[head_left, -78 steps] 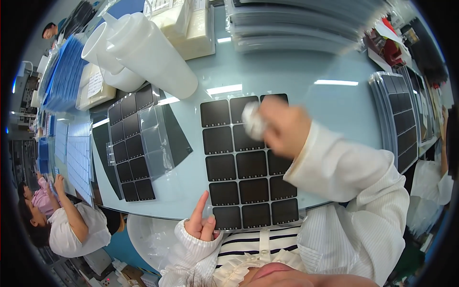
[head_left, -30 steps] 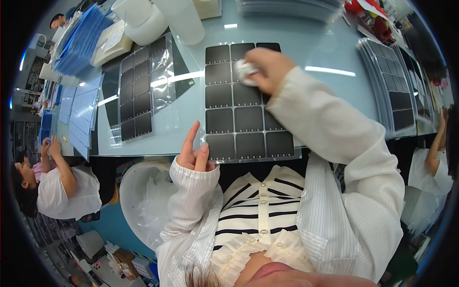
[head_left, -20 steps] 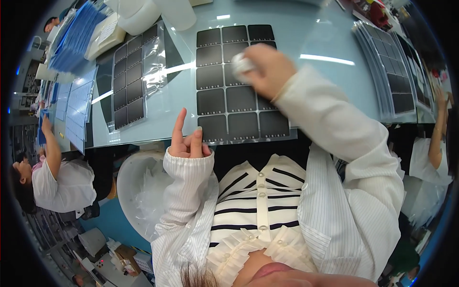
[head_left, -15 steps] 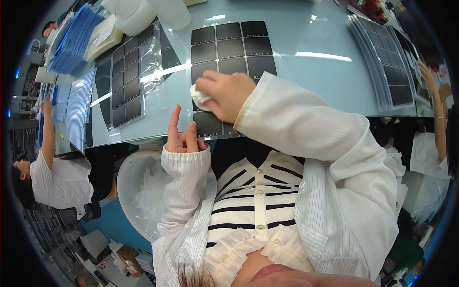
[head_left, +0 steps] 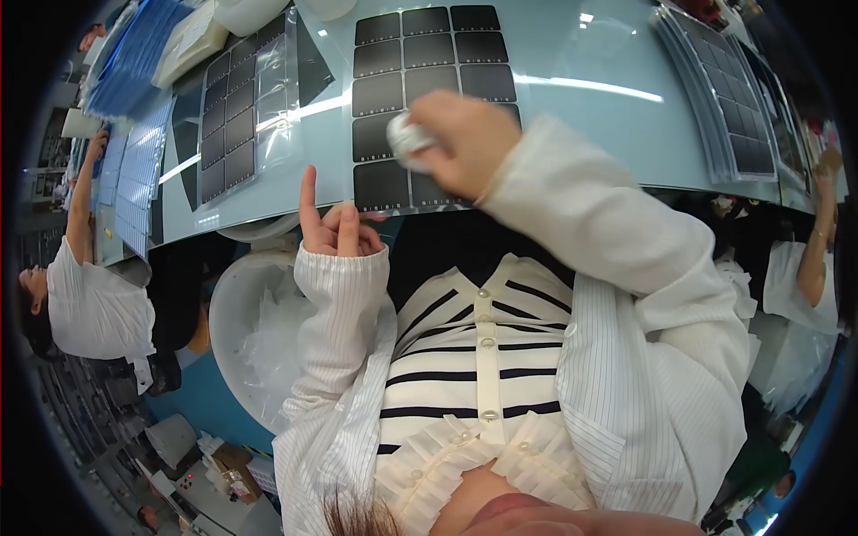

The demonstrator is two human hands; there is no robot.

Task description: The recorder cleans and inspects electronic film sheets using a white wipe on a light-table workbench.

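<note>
One broad desk [head_left: 590,134] spreads before me, its pale, glassy top catching long white streaks of light. Below its near edge, to my left, gapes a smooth white bin [head_left: 231,332], rounded and holding crumpled clear plastic. Toward the desk's right end leans a stack of dark-panelled sheets [head_left: 728,89], layered with clear, shiny film. Flat at the middle of the near edge lies the sheet I'm working over [head_left: 378,93]: five rows of three black, satiny panels with rounded corners, pale gaps between them and tiny light marks along their lower borders. Toward the far left corner sits a pile of thin blue sheets [head_left: 134,58], and nearer me a second panelled sheet [head_left: 239,129] with glossy, wrinkled film along its right side. My right hand [head_left: 466,141], blurred, is closed around a soft white wad [head_left: 407,141] above the left column of panels; I can't tell whether it touches them. My left hand [head_left: 338,225] is at the sheet's near left corner, one finger straight, others bent; whether they pinch the edge I cannot tell
</note>
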